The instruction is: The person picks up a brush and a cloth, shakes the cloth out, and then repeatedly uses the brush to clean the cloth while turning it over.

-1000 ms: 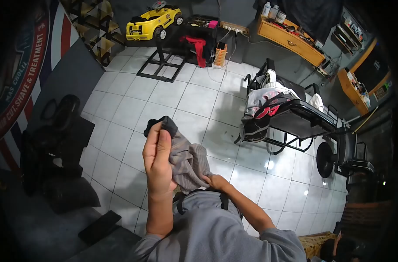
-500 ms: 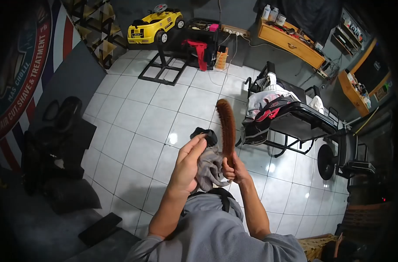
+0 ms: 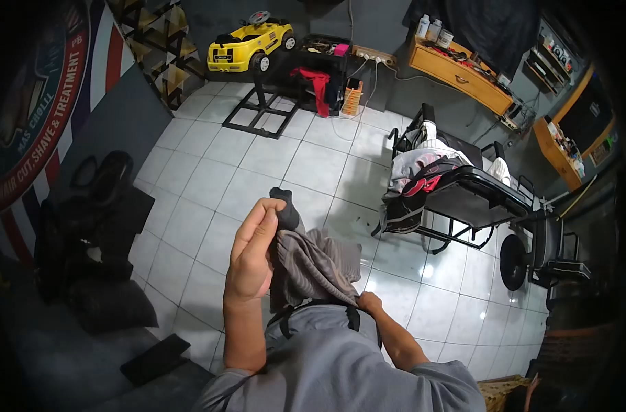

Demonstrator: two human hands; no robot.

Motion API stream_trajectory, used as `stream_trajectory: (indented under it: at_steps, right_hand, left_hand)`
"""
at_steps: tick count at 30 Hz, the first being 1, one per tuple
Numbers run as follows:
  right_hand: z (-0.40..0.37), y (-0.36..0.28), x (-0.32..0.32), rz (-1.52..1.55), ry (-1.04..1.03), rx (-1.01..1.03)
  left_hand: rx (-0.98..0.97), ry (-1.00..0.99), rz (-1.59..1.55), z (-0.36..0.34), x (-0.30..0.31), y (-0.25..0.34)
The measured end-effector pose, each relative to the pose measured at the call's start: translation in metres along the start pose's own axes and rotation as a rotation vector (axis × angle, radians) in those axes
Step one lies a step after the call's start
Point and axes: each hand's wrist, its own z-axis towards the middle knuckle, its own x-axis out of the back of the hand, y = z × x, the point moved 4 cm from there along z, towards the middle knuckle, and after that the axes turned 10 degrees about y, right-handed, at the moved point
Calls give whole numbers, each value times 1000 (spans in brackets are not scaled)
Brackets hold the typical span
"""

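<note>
A grey striped cloth (image 3: 313,264) with a dark end (image 3: 285,206) hangs in front of my chest. My left hand (image 3: 252,253) is raised and pinches the cloth near its dark top end. My right hand (image 3: 369,302) sits low by my chest and grips the cloth's lower edge, pulling it taut. No brush shows in either hand. My grey sweater and a dark strap fill the bottom of the view.
White tiled floor spreads ahead. A black reclining chair (image 3: 478,196) piled with clothes stands to the right, a black seat (image 3: 96,213) to the left. A yellow toy car (image 3: 251,44) on a black stand and wooden shelves (image 3: 461,72) line the far wall.
The brown brush my right hand held up half a second ago is gone from view. My right hand dropped to the cloth's lower edge and my left hand rose, stretching the cloth.
</note>
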Motion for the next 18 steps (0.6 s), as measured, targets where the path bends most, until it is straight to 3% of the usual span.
stream_trajectory:
  at_steps: [3, 5, 7, 9, 12, 15, 17, 18]
  right_hand:
    - [7, 15, -9, 53, 71, -89]
    - [26, 11, -5, 148, 151, -62]
    - [25, -18, 37, 830, 50, -135]
    - [-5, -77, 126, 1380, -230, -146]
    - [-44, -139, 222, 1743, -287, 109]
    - [-64, -165, 254, 1787, -461, 377]
    - [-70, -176, 255, 1668, -590, 490]
    - [-67, -179, 244, 1509, -543, 484]
  left_hand:
    - [-181, -241, 230, 2, 2, 2]
    - [-235, -244, 554, 4, -1, -2]
    - [-243, -274, 712, 8, -3, -13]
    - [-374, -275, 860, 9, -8, -18]
    - [-493, -314, 903, 12, -9, -32]
    - [-455, -305, 892, 6, -16, -27]
    - [-389, -275, 899, 2, -21, -18]
    - [-442, -235, 854, 2, -20, -14]
